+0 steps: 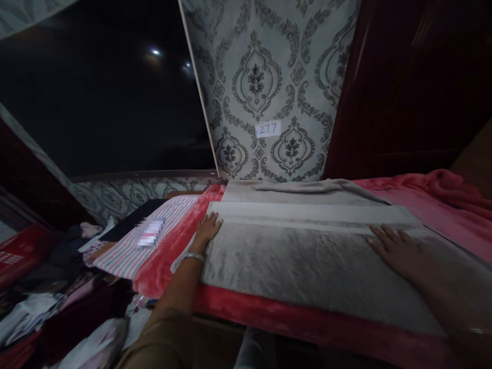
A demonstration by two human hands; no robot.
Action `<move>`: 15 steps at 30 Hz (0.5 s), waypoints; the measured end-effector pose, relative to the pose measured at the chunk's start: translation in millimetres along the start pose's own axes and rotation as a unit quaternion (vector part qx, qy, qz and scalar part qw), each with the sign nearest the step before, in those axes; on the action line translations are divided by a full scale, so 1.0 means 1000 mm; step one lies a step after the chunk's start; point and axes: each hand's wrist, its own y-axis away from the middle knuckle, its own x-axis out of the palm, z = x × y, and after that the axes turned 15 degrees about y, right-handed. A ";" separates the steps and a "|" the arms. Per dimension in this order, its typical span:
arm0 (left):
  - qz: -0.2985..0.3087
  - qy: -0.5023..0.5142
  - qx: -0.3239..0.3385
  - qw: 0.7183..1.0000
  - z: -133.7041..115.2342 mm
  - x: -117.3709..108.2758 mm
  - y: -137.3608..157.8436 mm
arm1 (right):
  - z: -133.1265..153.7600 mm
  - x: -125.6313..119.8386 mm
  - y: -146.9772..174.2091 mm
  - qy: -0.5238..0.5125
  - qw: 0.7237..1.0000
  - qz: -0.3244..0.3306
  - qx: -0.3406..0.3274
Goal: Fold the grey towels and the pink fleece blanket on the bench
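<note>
A grey towel [292, 261] lies spread over the red blanket, with a paler band running across its far part. My left hand [207, 228] rests flat on the towel's left edge, fingers stretched toward the wall. On the right side, my right hand [400, 251] lies on the same towel with its fingers spread near the pale band. Another piece of grey cloth [307, 188] lies behind, with a rumpled far edge. The red blanket [246, 305] shows beneath the towel along the front.
Striped cloth [154, 225] lies to the left, with a blurred patch on it. Clothes [88, 343] are heaped at lower left near a red box [23, 251]. A dark screen [103, 97] and patterned wall [255, 82] bearing a "277" label [268, 128] stand behind. Pink blanket [418, 200] bunches at right.
</note>
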 end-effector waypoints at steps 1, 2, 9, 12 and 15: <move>-0.011 0.000 -0.001 1.000 -0.001 0.001 0.002 | 0.001 -0.002 0.001 0.004 1.000 0.004 0.002; -0.021 0.000 -0.003 1.000 -0.002 0.002 0.004 | 0.002 -0.004 0.002 0.008 1.000 0.008 0.005; -0.008 -0.002 -0.040 0.999 0.000 -0.013 -0.003 | 0.009 -0.021 0.006 0.016 0.999 0.039 0.012; -0.031 -0.003 -0.072 0.997 -0.002 -0.023 -0.014 | 0.011 -0.028 0.008 0.020 0.999 0.048 0.010; -0.063 0.003 -0.108 0.992 -0.005 -0.027 -0.024 | 0.012 -0.033 0.009 0.004 0.999 0.044 0.017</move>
